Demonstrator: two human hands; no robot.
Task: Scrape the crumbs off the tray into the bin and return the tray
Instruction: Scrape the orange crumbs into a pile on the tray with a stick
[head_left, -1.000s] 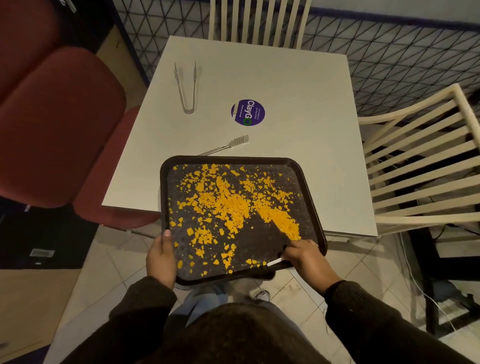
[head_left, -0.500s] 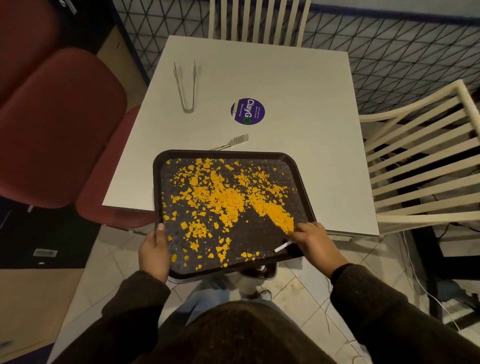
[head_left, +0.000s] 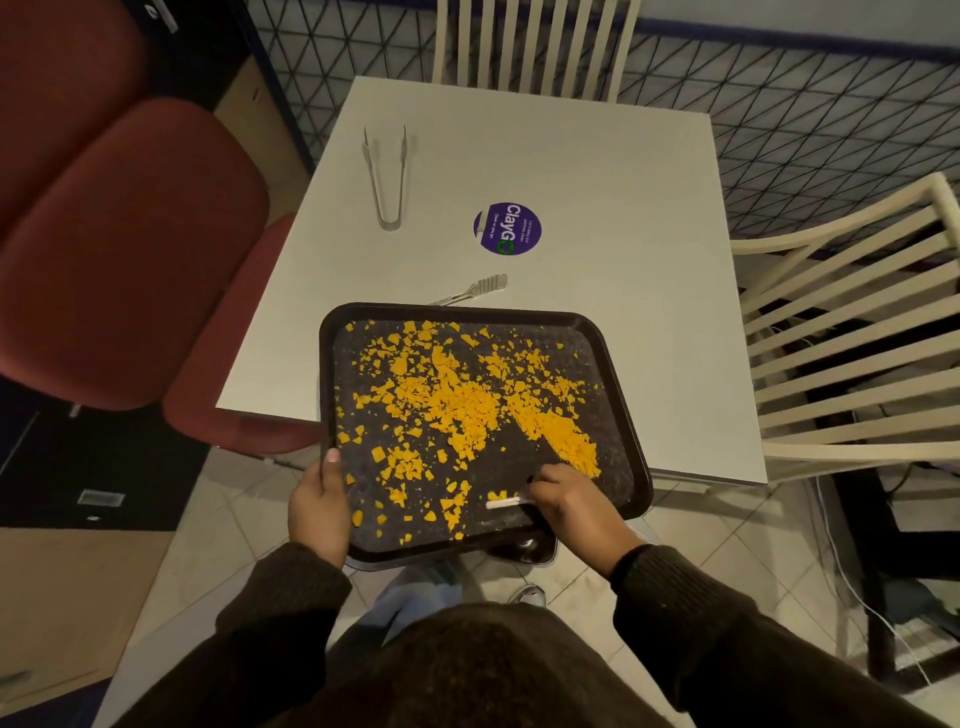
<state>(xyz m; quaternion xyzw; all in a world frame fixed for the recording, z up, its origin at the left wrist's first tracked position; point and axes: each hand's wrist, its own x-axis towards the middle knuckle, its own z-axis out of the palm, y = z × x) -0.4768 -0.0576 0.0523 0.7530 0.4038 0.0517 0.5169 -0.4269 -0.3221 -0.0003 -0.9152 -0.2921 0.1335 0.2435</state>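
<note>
A dark rectangular tray juts over the near edge of the white table. Orange crumbs are scattered over it, thickest in the middle and right. My left hand grips the tray's near left rim, thumb on top. My right hand is over the tray's near right part and pinches a small white stick that points left just above the tray floor. Under the tray's near edge a dark object shows; I cannot tell what it is.
Metal tongs and a smaller metal utensil lie on the table beyond the tray, beside a round purple sticker. A red padded chair stands left, and slatted white chairs right and at the far side.
The tray has shifted a little farther onto the table and leftward. My right hand with the white stick has slid left from the right rim onto the tray's near part.
</note>
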